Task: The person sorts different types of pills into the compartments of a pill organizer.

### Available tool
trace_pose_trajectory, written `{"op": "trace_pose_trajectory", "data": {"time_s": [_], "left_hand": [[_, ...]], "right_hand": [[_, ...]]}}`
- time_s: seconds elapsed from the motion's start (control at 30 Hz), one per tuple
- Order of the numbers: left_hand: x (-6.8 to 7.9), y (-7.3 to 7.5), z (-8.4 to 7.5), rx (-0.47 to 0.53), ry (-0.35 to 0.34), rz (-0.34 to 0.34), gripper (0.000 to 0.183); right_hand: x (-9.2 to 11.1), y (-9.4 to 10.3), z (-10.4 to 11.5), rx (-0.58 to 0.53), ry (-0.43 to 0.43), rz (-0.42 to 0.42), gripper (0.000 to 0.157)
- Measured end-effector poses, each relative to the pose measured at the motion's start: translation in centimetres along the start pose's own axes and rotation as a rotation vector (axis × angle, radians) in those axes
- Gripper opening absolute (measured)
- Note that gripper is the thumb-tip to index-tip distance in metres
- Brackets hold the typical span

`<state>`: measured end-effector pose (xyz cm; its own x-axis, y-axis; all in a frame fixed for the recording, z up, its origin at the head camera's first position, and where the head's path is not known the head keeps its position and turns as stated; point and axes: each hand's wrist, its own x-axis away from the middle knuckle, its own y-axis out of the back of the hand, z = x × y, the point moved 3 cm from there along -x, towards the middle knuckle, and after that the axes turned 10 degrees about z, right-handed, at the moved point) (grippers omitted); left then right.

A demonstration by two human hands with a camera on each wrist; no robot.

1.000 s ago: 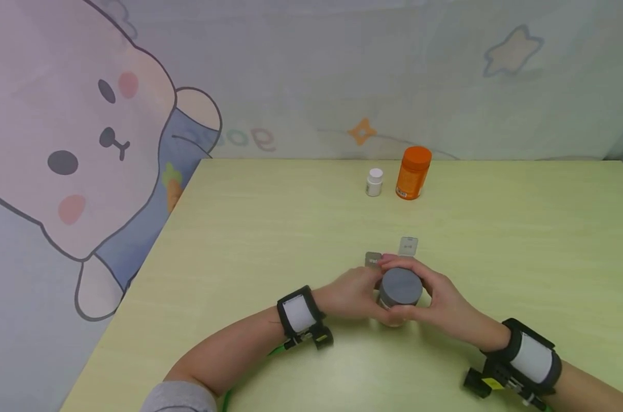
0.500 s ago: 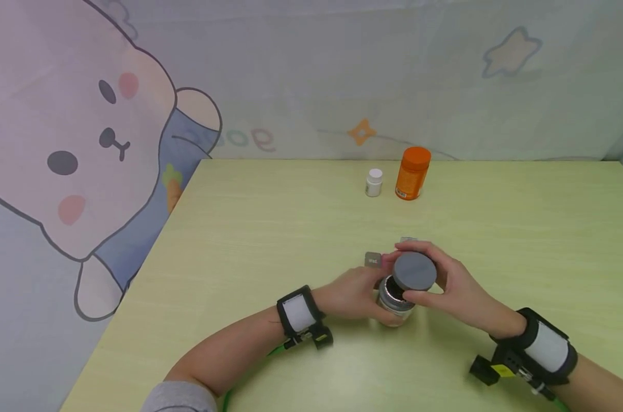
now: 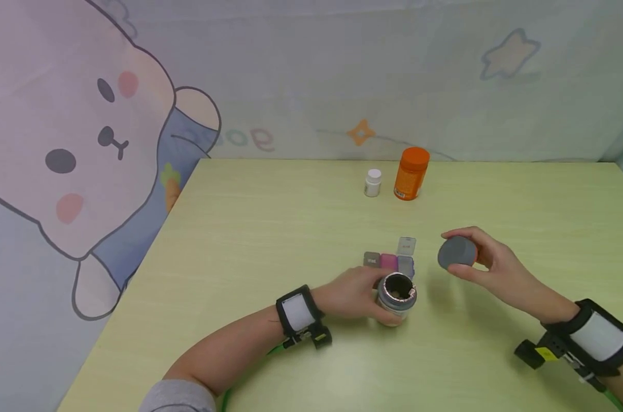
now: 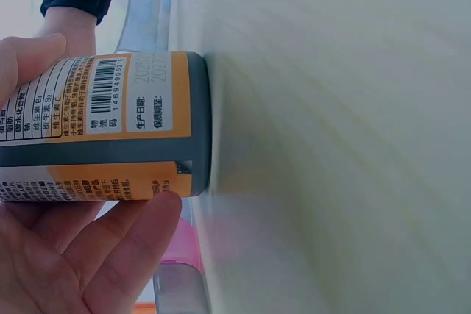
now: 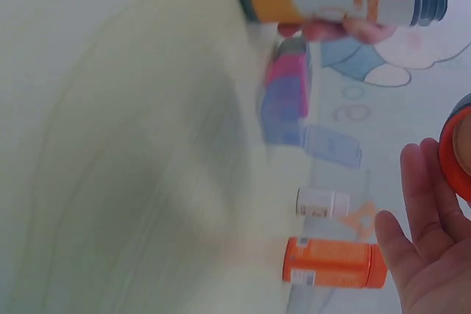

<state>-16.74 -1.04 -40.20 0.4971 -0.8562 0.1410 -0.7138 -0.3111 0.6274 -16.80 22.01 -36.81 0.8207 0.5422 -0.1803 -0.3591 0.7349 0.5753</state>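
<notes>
My left hand (image 3: pixel 350 294) grips a grey-and-orange supplement bottle (image 3: pixel 397 312) that stands upright on the table, its mouth uncovered and torn foil showing round the rim. In the left wrist view the printed label of the bottle (image 4: pixel 110 108) faces the camera, with fingers and thumb on either side. Off to the right, my right hand (image 3: pixel 507 277) holds the round grey lid (image 3: pixel 456 253) above the table between thumb and fingers. The right wrist view shows the orange underside of the lid (image 5: pixel 462 152). Just behind the bottle lies a small coloured pill organizer (image 3: pixel 389 262), one grey flap raised.
Farther back on the pale yellow table (image 3: pixel 280 217) stand a small white pill bottle (image 3: pixel 373 183) and a larger orange bottle (image 3: pixel 411 174), both capped. A printed cloth (image 3: pixel 301 74) hangs behind the table edge.
My right hand has lifted the lid off the bottle and carried it to the right. The bottle's mouth and the pill organizer have come into sight. The left hand has stayed in place.
</notes>
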Motion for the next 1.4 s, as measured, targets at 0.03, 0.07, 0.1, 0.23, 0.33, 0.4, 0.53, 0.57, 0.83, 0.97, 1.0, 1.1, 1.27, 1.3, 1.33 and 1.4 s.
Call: {"op": "trace_pose_trajectory", "data": {"time_s": [0.03, 0.07, 0.1, 0.23, 0.33, 0.4, 0.53, 0.57, 0.83, 0.97, 1.0, 1.1, 1.27, 1.3, 1.33, 1.4], "left_hand": [[0.0, 0.0, 0.0, -0.002, 0.002, -0.002, 0.051], [0.0, 0.0, 0.0, -0.005, 0.000, -0.005, 0.051], [0.0, 0.0, 0.0, -0.010, -0.002, -0.008, 0.051], [0.1, 0.0, 0.2, -0.013, -0.008, -0.020, 0.051], [0.2, 0.0, 0.3, -0.007, -0.013, -0.027, 0.051], [0.2, 0.0, 0.3, -0.005, -0.014, -0.029, 0.051], [0.2, 0.0, 0.2, -0.004, -0.014, -0.020, 0.049], [0.2, -0.1, 0.2, -0.006, -0.012, -0.016, 0.049], [0.0, -0.1, 0.0, -0.010, -0.007, -0.002, 0.050], [0.1, 0.0, 0.0, -0.012, -0.005, -0.001, 0.051], [0.1, 0.0, -0.1, -0.010, -0.005, 0.000, 0.051], [0.1, 0.1, -0.1, -0.007, -0.004, 0.005, 0.051], [0.0, 0.0, 0.0, -0.015, -0.005, 0.014, 0.052], [0.0, 0.0, 0.0, -0.010, -0.006, 0.018, 0.053], [0.1, 0.0, 0.0, -0.003, -0.006, 0.024, 0.054], [0.3, 0.0, 0.1, 0.025, -0.008, 0.045, 0.058]], "right_hand": [[0.1, 0.4, -0.2, 0.056, -0.034, 0.019, 0.051], [0.2, 0.7, -0.4, 0.119, -0.068, 0.043, 0.050], [0.3, 1.0, -0.7, 0.179, -0.102, 0.075, 0.051], [0.4, 1.7, -1.3, 0.425, -0.193, 0.187, 0.055], [0.4, 2.0, -1.7, 0.601, -0.199, 0.239, 0.060], [0.4, 2.1, -2.2, 0.704, -0.190, 0.255, 0.061], [0.9, 2.4, -3.4, 0.793, -0.177, 0.253, 0.058], [1.0, 2.5, -3.8, 0.802, -0.183, 0.253, 0.058], [1.7, 2.9, -5.5, 0.827, -0.245, 0.273, 0.064], [1.6, 2.6, -5.7, 0.819, -0.263, 0.279, 0.068], [1.6, 2.6, -5.8, 0.817, -0.268, 0.283, 0.069], [1.6, 2.4, -5.9, 0.810, -0.281, 0.292, 0.071], [1.8, 2.2, -6.0, 0.820, -0.287, 0.278, 0.071], [1.8, 2.2, -5.9, 0.828, -0.292, 0.269, 0.072], [1.8, 2.2, -5.8, 0.842, -0.294, 0.255, 0.073], [1.8, 2.0, -5.3, 0.868, -0.297, 0.218, 0.075]]}}
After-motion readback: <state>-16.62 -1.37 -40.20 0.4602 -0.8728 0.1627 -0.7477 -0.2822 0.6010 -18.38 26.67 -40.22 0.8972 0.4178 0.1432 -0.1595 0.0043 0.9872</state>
